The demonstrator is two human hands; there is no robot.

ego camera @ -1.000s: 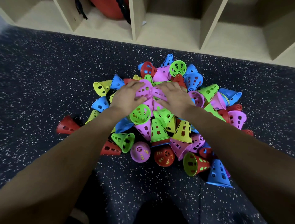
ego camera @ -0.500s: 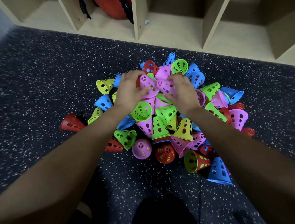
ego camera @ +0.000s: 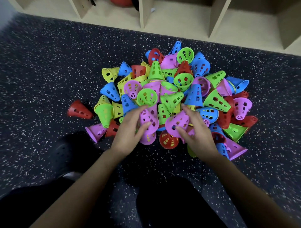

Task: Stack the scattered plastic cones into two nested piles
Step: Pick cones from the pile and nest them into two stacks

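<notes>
1. A heap of small plastic cones (ego camera: 171, 97), each pierced with holes, lies on a dark speckled floor (ego camera: 48, 65). The heap sits near the floor's far edge, where a pale wooden shelf unit (ego camera: 179, 21) stands.
2. The cones are red, blue, green, yellow and purple. They are jumbled: some upright, some on their sides, some with open mouths facing up.
3. A few cones in the heap appear to sit one inside another. At its right side, coloured rims show at the mouth of a blue cone (ego camera: 239, 83).
4. At the near side of the heap, the left hand (ego camera: 130, 130) grips a purple cone (ego camera: 149, 119). The fingers curl over the cone's top and the thumb presses its near side.
5. The right hand (ego camera: 197, 136) grips a second purple cone (ego camera: 176, 122), tilted with its narrow end towards the left hand. The thumb is on the near side and the fingers are behind.
6. The two held cones are close together but apart.
7. A single red cone (ego camera: 79, 111) lies on its side on the floor, just left of the heap.
8. The shelf unit is divided into open compartments. One near the left holds a red round object (ego camera: 120, 1), cut off by the top of the view, with dark straps beside it.
9. The person's bare forearms reach in from the near edge, above dark-clothed legs (ego camera: 162, 203).
</notes>
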